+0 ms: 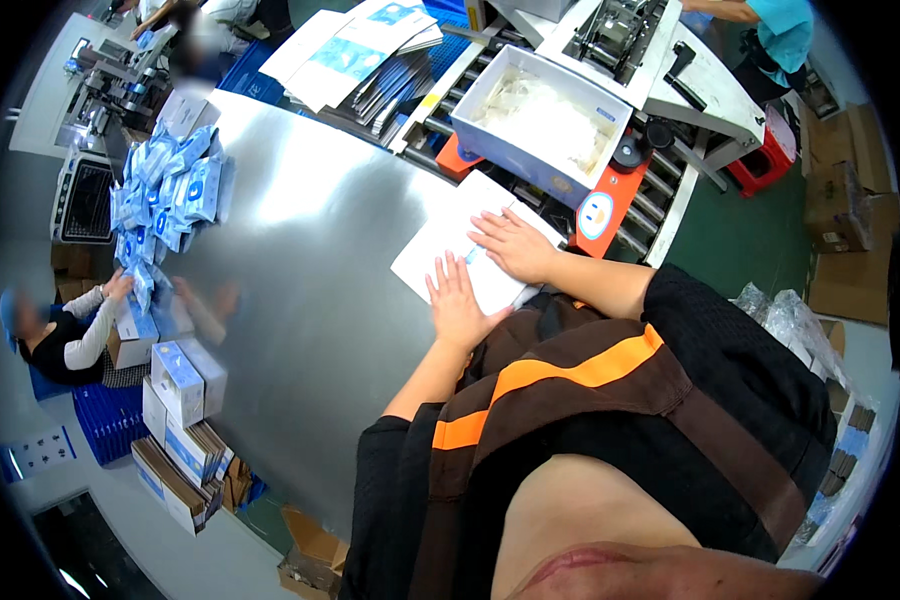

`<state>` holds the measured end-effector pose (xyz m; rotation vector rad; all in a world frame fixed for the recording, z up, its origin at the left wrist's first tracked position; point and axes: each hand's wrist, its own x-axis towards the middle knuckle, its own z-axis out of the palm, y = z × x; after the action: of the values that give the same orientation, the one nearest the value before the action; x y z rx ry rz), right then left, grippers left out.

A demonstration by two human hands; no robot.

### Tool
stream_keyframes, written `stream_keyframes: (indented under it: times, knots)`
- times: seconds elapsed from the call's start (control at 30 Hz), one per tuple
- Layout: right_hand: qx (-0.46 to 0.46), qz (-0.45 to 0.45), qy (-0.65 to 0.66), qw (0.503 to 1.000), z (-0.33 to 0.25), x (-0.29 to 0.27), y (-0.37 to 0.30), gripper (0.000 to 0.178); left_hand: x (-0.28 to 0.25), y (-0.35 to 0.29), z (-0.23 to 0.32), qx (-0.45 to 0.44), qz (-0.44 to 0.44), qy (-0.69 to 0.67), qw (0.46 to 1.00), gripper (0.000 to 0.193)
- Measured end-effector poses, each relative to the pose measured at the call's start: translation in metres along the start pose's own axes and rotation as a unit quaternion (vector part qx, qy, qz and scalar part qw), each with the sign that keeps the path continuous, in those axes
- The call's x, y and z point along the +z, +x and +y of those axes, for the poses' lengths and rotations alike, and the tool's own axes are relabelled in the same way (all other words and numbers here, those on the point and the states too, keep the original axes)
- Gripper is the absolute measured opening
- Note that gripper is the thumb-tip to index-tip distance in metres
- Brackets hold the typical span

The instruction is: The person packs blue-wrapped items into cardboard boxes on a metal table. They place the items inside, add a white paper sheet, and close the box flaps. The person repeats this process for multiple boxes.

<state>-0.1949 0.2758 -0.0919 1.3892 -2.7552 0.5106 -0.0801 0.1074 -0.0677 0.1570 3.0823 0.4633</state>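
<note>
Both my hands lie flat on a white cardboard piece (420, 262) with a small blue mark, at the right edge of the steel table. It looks like a flattened carton, though my hands and apron hide part of it. My left hand (457, 306) presses on its near left part, fingers spread. Farther right, my right hand (515, 246) rests palm down with its fingers stretched out. Neither hand grips anything.
Beyond my hands, a white box (478, 122) of clear bags sits on a roller conveyor (642, 212). Flat cartons (348, 55) are stacked at the back. Across the steel table (310, 330), a co-worker (65, 335) handles a heap of blue packets (160, 190) near boxes (178, 385).
</note>
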Motion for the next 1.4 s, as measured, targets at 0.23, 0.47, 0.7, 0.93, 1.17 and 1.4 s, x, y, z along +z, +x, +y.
stream_keyframes:
  times: [0.23, 0.47, 0.7, 0.93, 1.17, 1.4]
  knots:
    - [0.105, -0.236, 0.111, 0.96, 0.049, -0.083, 0.021, 0.032, 0.035, 0.08, 0.064, 0.001, 0.072, -0.054, 0.996, 0.118]
    - [0.117, -0.047, -0.042, 0.991, 0.146, -0.179, 0.055, 0.048, 0.032, 0.091, 0.06, 0.115, 0.075, -0.17, 0.976, 0.065]
    - [0.162, -0.148, 0.028, 0.975, 0.186, -0.15, 0.027, 0.019, 0.013, -0.004, 0.033, -0.137, -0.025, -0.274, 0.951, 0.034]
    - [0.273, 0.045, 0.319, 0.906, 0.228, -0.178, 0.023, 0.009, 0.032, -0.057, 0.006, -0.226, -0.01, -0.382, 0.896, 0.035]
    - [0.088, 0.079, 0.481, 0.869, 0.063, -0.18, 0.046, 0.013, -0.033, -0.044, 0.009, -0.202, 0.027, -0.653, 0.73, 0.056]
    - [0.018, 0.033, 0.582, 0.812, -0.095, -0.116, 0.04, 0.01, -0.102, -0.041, 0.043, -0.143, 0.135, -0.741, 0.642, 0.051]
